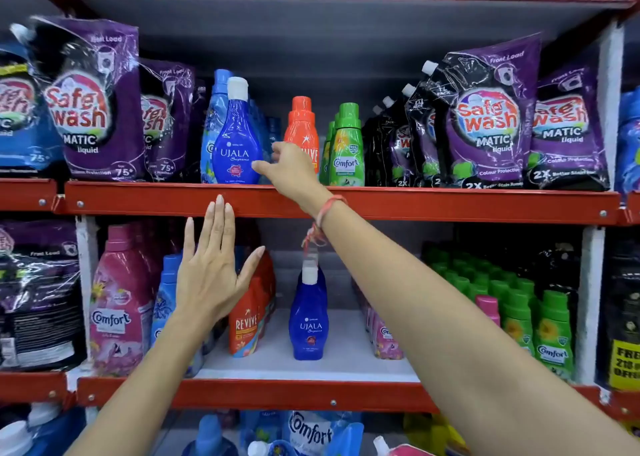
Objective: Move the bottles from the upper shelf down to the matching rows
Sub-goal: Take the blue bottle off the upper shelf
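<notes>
On the upper shelf [450, 203] stand a dark blue Ujala bottle [236, 143] with a white cap, a light blue Comfort bottle [212, 116] behind it, an orange Revive bottle [302, 123] and green Comfort bottles [346, 147]. My right hand [289, 169] reaches up between the Ujala and the Revive bottle, fingers apart, fingertips close to the Ujala bottle's right side and holding nothing. My left hand [211, 265] is flat and spread in front of the lower shelf's left part. Below stand another Ujala bottle [308, 313], Revive bottles [247, 324], pink Comfort [119, 303] and a green Comfort row [540, 320].
Purple Safe Wash pouches [93, 102] flank the upper shelf's bottles on the left, and more Safe Wash pouches [491, 116] stand on the right. The white lower shelf floor [346, 355] shows around the lone Ujala bottle. More Comfort bottles [311, 433] sit on the bottom shelf.
</notes>
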A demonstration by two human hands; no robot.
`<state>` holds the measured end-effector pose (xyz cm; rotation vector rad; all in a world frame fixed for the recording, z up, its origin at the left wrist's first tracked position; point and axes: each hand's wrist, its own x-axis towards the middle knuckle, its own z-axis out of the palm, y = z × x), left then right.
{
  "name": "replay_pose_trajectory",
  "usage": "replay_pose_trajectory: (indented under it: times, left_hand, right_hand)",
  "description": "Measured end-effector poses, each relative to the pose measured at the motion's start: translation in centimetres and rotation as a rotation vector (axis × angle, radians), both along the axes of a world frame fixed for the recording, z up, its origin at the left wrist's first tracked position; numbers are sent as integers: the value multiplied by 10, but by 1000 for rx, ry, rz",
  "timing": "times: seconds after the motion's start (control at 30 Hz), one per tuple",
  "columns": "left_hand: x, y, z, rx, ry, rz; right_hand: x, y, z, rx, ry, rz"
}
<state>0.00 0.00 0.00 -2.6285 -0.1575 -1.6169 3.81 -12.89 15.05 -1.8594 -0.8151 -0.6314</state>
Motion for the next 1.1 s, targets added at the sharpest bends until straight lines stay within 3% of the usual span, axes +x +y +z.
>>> replay_pose_trajectory:
  times: [0.43, 0.87, 1.1]
  left_hand:
    - [-2, 16, -10, 45, 2, 91]
    - [-1, 5, -10, 70, -2, 24]
    - [-11, 0, -30, 53, -22, 1]
  right_hand:
    - [5, 45, 5, -108, 58, -50]
    - [-7, 23, 21, 188, -22, 2]
    - [-22, -16, -22, 274, 59, 122]
